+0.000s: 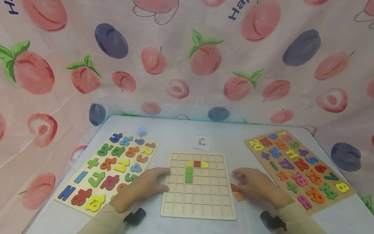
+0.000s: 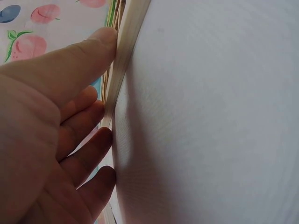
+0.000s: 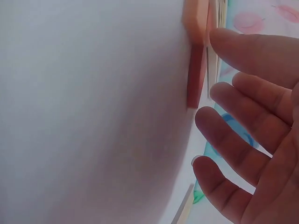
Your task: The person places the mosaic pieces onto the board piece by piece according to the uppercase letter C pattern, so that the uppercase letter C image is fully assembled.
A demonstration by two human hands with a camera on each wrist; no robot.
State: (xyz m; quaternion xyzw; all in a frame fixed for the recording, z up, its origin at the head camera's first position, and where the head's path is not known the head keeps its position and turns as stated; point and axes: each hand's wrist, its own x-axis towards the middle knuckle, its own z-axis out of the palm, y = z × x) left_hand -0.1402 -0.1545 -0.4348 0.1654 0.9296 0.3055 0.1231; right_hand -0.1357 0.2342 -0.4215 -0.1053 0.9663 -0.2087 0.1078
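Observation:
A wooden grid board (image 1: pixel 210 196) lies in the middle of the table. On it are two green square tiles (image 1: pixel 188 178) in a column, a red square tile (image 1: pixel 197 163) and two yellow rounded pieces (image 1: pixel 205 164). My left hand (image 1: pixel 146 185) rests at the board's left edge, its thumb against the wooden rim (image 2: pixel 122 56) in the left wrist view. To the right of the board, my right hand (image 1: pixel 255 185) hovers with spread, slightly bent fingers. Its thumb is close by an orange tile (image 3: pixel 196 21) and a second red tile (image 3: pixel 195 77); nothing is in its grasp.
Behind the board lies a small card (image 1: pixel 201 142) printed with a coloured grid pattern. Number puzzle boards flank it, one at left (image 1: pixel 84 174) and one at right (image 1: pixel 347 193). A light blue cube (image 1: pixel 142 131) stands at the back left. A fruit-print cloth (image 1: pixel 175 58) hangs behind.

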